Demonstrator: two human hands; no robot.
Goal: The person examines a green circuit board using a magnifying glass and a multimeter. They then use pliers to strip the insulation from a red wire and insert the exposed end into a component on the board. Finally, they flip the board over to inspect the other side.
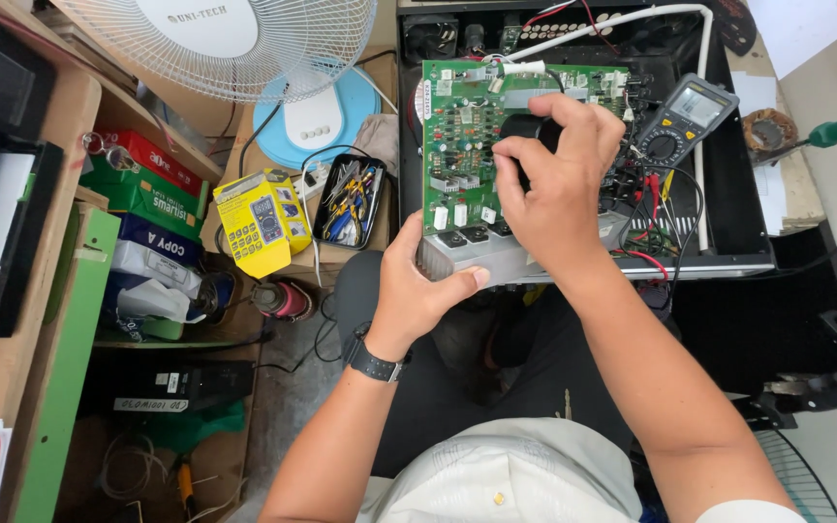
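left hand [418,286] pinching heat sink [481,260] edge of circuit board [467,145]; right hand [554,184] wrapped round black capacitor [527,131]. keep board steady, grip firm, mind meter [682,121] leads.

A green circuit board [467,145] is gripped at its lower metal edge by the left hand [417,286] while a black cylindrical part [527,131] on it is covered by the right hand [554,189], with a multimeter [685,121] parked just beside.
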